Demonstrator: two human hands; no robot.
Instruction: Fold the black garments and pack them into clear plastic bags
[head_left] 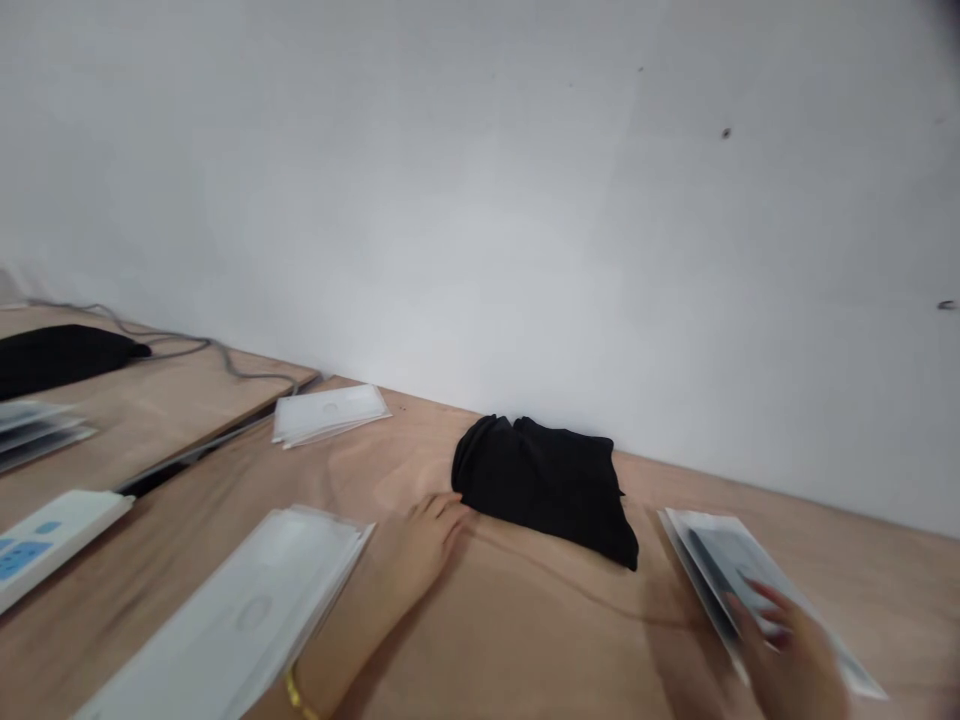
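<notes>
A folded black cloth [544,485] lies against the wall on the wooden table. My left hand [431,535], wearing a gold bracelet, rests on the table with its fingers stretched out. Its fingertips meet the cloth's left lower corner. On the right, my right hand [795,640] is over a small stack of flat sleeves [709,530], white-edged with dark inserts. Its fingers look apart and slightly curled, touching or just above the top sleeve; motion blur hides the exact contact.
Left of my left arm lies a pile of frosted plastic sleeves [255,600]. More sleeves [330,412] lie near the wall. A white power strip [60,540], a grey cable [225,360], a second black cloth [67,355] and another sleeve stack [41,430] are at left, near a table gap.
</notes>
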